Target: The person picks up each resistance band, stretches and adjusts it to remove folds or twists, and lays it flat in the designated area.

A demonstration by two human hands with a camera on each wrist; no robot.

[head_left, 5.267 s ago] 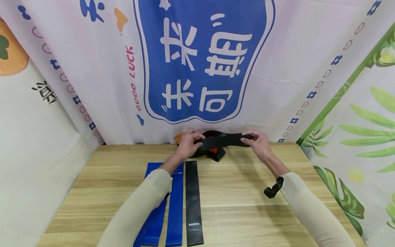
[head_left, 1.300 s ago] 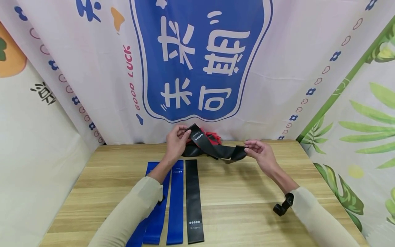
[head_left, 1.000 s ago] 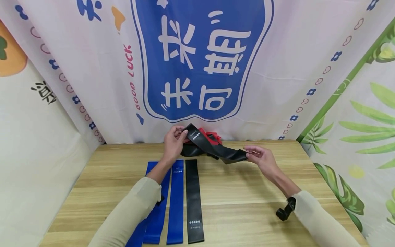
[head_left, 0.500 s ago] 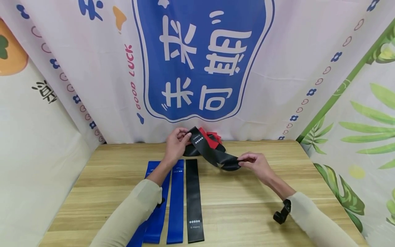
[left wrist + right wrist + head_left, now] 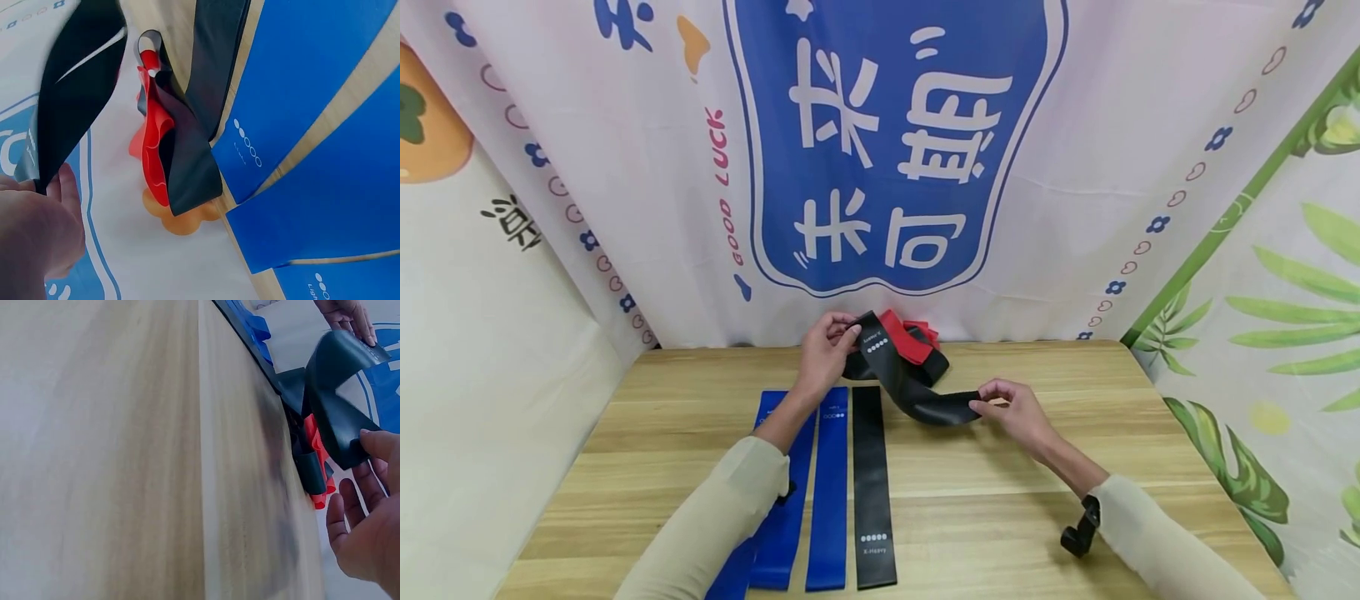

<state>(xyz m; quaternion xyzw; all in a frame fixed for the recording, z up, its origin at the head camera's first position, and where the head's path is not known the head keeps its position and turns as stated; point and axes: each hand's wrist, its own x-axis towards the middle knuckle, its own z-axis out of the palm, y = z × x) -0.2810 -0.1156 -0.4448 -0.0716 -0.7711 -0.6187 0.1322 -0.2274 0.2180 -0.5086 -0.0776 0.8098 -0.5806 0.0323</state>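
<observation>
Between my two hands hangs a black resistance band [image 5: 904, 387], with "X-Heavy" and a row of white dots printed near its left end. My left hand [image 5: 827, 350] pinches that upper end between thumb and fingers. Lower and to the right, my right hand [image 5: 1013, 412] pinches the other end, so the band sags and twists in the middle. Behind it, a bunched pile of red bands [image 5: 910, 337] and black bands [image 5: 194, 162] lies at the table's back edge. In the right wrist view the held band [image 5: 334, 406] curves from one hand to the other.
Flat on the wooden table [image 5: 1037, 517] lie a black X-Heavy band [image 5: 872, 483] and, to its left, several blue bands [image 5: 827, 500], partly under my left forearm. A printed curtain [image 5: 662, 208] hangs right behind the table's back edge.
The band was stretched level between both hands over the pile; its right end has since come down and toward me, and my right hand with it. The left hand has shifted slightly left.
</observation>
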